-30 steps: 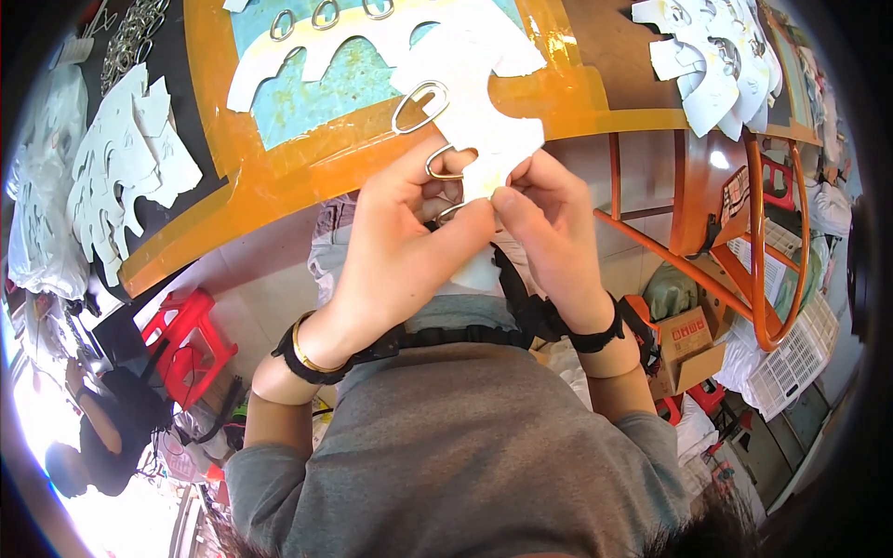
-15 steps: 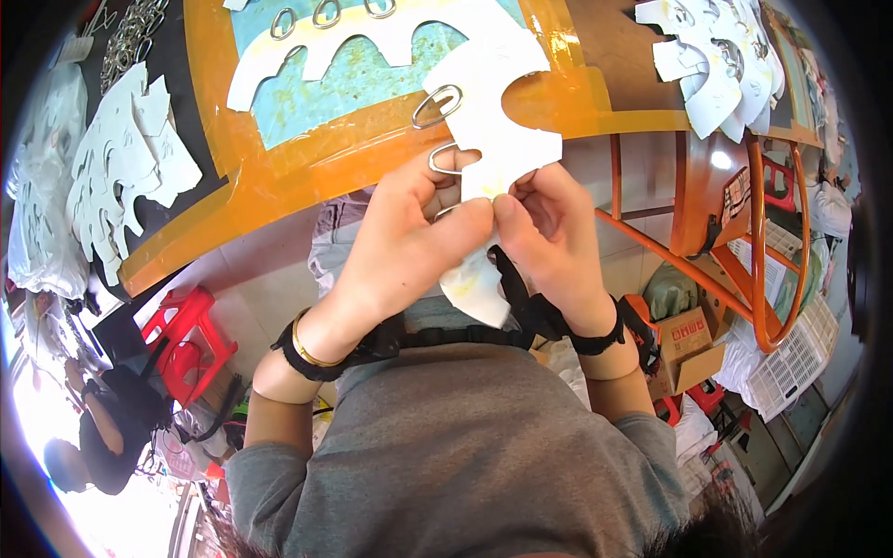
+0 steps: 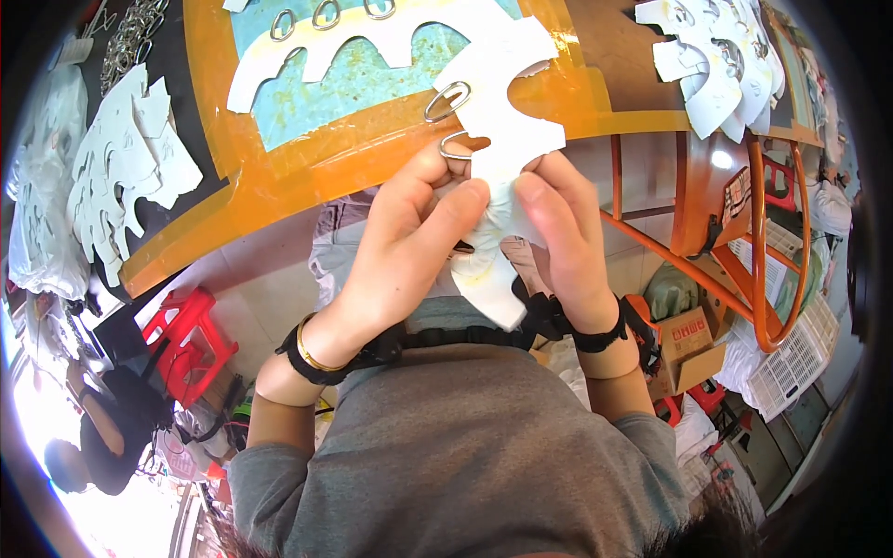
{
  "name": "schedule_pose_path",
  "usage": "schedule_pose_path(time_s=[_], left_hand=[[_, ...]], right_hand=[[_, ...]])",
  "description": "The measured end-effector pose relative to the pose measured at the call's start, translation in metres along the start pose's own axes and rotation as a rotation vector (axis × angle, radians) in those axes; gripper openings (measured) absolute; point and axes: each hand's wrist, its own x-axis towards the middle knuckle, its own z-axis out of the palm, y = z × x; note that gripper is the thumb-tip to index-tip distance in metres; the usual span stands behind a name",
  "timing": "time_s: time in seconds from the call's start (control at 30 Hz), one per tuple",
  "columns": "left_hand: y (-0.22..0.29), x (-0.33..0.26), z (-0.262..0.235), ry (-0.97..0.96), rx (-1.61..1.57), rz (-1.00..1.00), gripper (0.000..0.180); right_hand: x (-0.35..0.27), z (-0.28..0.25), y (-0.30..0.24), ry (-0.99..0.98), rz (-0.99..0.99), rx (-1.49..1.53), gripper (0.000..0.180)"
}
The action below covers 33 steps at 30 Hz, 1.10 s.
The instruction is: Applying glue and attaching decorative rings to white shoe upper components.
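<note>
Cutout (image 3: 512,130), white, spanning near edge of table (image 3: 279,163).
Pinched narrowly by left hand (image 3: 402,237) and right hand (image 3: 565,228); metal rings (image 3: 465,86) along left side, lower end hanging free beyond edge.

I get fierce light beyond the near left corner of the bench (image 3: 307,163); glare bleaches the white strip (image 3: 507,116) over its fisheye-bowed near edge.

- My left hand (image 3: 405,232) pinches, its thumb (image 3: 454,212) slanting up and inward, fingers curled.
- My right hand (image 3: 572,228) pinches near it, its thumb straighter, pointing upward.
- My forearms (image 3: 290,386) angle inward and forward.
</note>
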Motion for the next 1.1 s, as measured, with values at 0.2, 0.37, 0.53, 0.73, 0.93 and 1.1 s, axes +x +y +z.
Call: schedule_pose_path(time_s=[0.2, 0.37, 0.53, 0.73, 0.93, 1.1], left_hand=[[-0.003, 0.003, -0.005, 0.050, 0.085, -0.031, 0.021], [0.001, 0.005, -0.009, 0.020, 0.020, 0.008, 0.009], [0.005, 0.006, -0.009, 0.077, -0.075, 0.021, 0.010], [0.009, 0.003, -0.006, 0.127, -0.032, -0.016, 0.015], [0.015, -0.005, -0.006, 0.094, 0.071, 0.051, 0.032], [0.014, -0.005, -0.009, 0.089, 0.286, 0.184, 0.035]], right_hand=[[0.002, 0.001, 0.005, 0.046, 0.020, -0.144, 0.018], [0.003, -0.002, 0.008, 0.027, -0.076, -0.206, 0.022], [0.002, 0.001, -0.003, -0.062, 0.040, 0.076, 0.019], [0.000, -0.003, -0.009, -0.053, 0.068, 0.012, 0.014], [0.001, -0.001, -0.010, -0.057, 0.099, 0.067, 0.012], [0.001, 0.006, -0.014, -0.031, 0.104, -0.018, 0.008]])
